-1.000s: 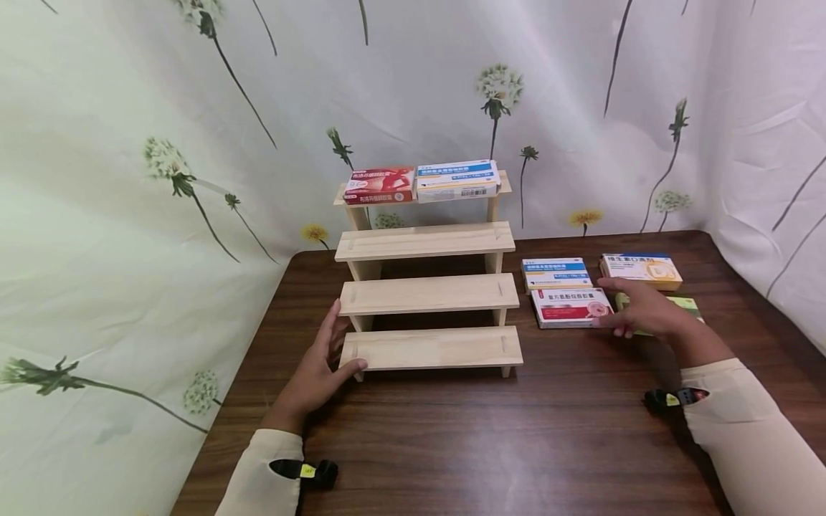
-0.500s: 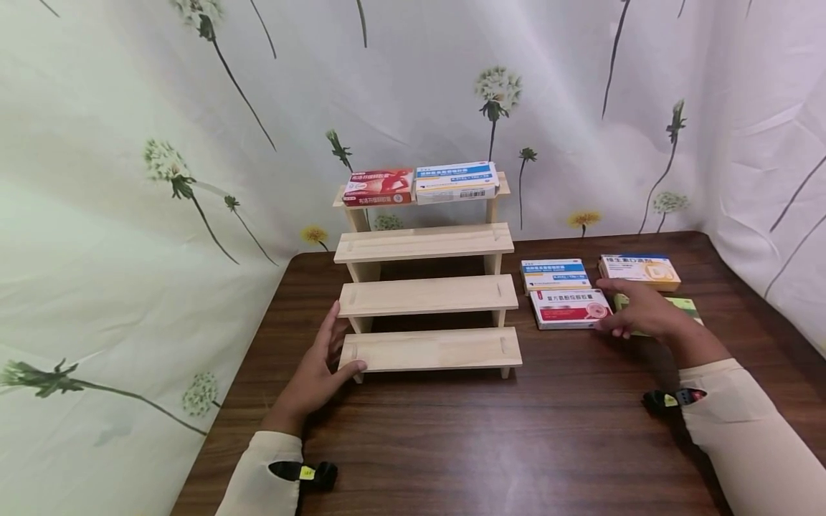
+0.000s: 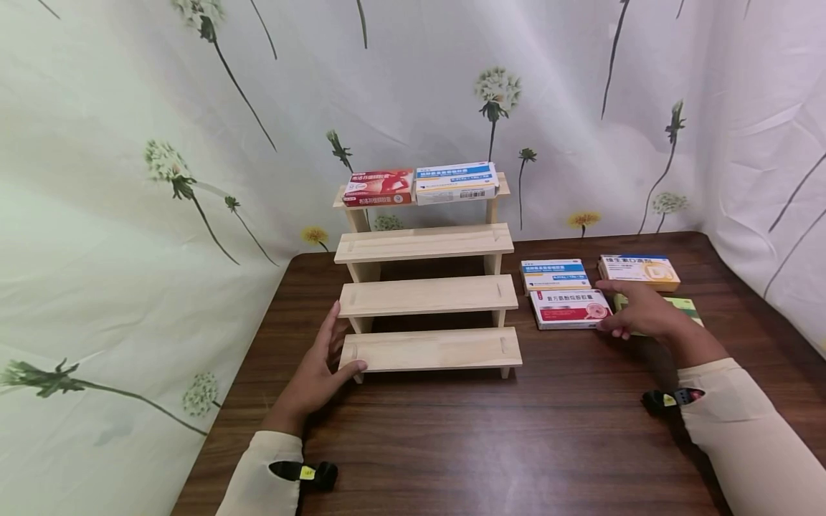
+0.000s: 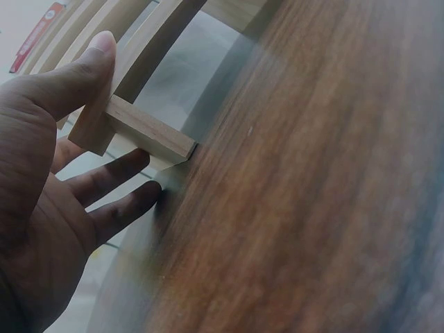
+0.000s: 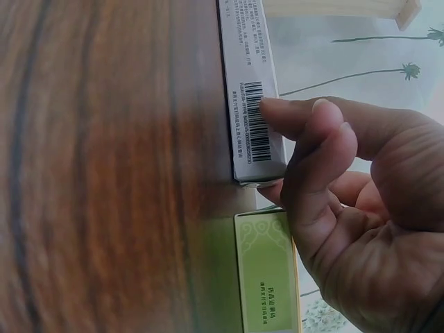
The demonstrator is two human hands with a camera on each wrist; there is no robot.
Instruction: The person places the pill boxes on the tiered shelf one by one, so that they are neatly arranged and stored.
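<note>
Capsule box (image 3: 568, 309), red-and-white, lies on wood-grain table (image 3: 452, 437) right of four-tier wooden rack (image 3: 432, 350), right hand (image 3: 648, 312) pinching its right end; left hand (image 3: 314, 380), fingers loose, touches rack's left side. Nothing visibly shifted this past second: box unlifted, seemingly no progress.

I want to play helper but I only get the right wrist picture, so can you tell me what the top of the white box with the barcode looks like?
Observer: In the head view, the top of that white box has a red band on it.
Operator: Ooh! Is anything sitting on the wooden stand?
Observer: Yes, a red box and a blue-and-white box lie side by side on its top step.
Operator: And who's by the stand's other end, the one far from the white box?
Observer: The left grip is there, at the left end of the lowest step.
</note>
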